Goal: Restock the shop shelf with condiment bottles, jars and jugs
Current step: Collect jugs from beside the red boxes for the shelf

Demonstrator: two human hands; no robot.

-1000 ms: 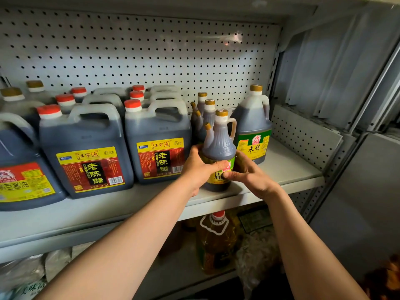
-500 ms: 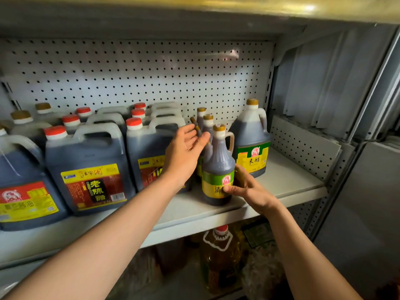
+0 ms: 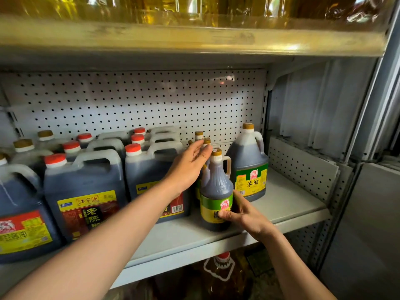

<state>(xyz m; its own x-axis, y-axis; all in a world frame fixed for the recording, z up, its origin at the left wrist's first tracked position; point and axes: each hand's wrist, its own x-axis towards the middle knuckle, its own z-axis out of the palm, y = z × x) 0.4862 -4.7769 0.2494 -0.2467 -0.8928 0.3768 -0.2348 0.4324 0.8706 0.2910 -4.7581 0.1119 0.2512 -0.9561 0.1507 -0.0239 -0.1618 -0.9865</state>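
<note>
While the front bottle [image 3: 216, 191] stands upright near the front edge of the shelf [image 3: 292, 204], the right hand [image 3: 244, 213] grips its green and yellow label low down, thumb across the front and fingers curled round the far side; the left hand [image 3: 188, 167] reaches past it with fingers straight and loose, fingertips at the capped necks of the small bottles [image 3: 202, 139] behind, grasping nothing. The step in hand appears to be squaring this bottle into its row; the base should stay flat and be slid, not tipped, since the narrow neck makes it top-heavy. The label is best left facing outward, in line with the large jug [image 3: 249, 167] just beside it on the right. The left hand should steady the rear bottles lightly; a hard push there could topple them against the pegboard [image 3: 129, 100]. The red-capped jugs [image 3: 86, 191] stand close on the left, so clearance is tight.
</note>
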